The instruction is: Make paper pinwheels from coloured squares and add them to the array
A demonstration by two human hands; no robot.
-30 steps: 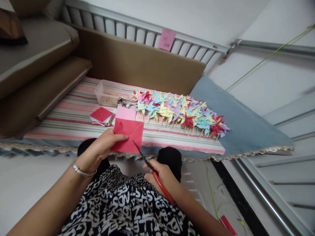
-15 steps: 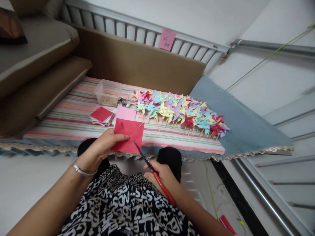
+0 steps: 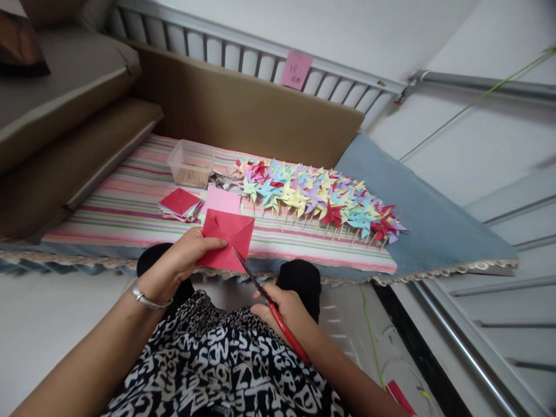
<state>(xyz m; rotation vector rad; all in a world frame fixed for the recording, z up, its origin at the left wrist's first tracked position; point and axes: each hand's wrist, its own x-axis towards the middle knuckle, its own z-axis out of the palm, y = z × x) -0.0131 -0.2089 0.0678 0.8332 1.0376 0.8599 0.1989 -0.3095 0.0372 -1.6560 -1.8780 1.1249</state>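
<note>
A square of red paper [image 3: 232, 229] is pinched between the thumb and fingers of my left hand [image 3: 190, 250], with the fingers hidden beneath it. Slits run inward from its corners. My right hand [image 3: 282, 307] is closed on a pair of scissors [image 3: 284, 327] with red handles and dark blades. The blade tips lie at the lower right corner of the paper, pointing toward its middle. Just beyond my left hand sits a small stack of coloured paper squares [image 3: 180, 202], red on top. A pink paper sheet [image 3: 222, 200] lies behind the red paper.
Many small paper pinwheels [image 3: 313, 197] on sticks spread over the striped cloth [image 3: 125, 191]. A clear plastic box [image 3: 191, 162] holds thin sticks. Cardboard [image 3: 243, 110] stands behind, against a white railing [image 3: 217, 49]. Cardboard boxes [image 3: 78, 87] stand at the left.
The view has shifted very slightly. Both hands keep nearly the same pose, and the scissor tips stay on the lower right part of the red paper.
</note>
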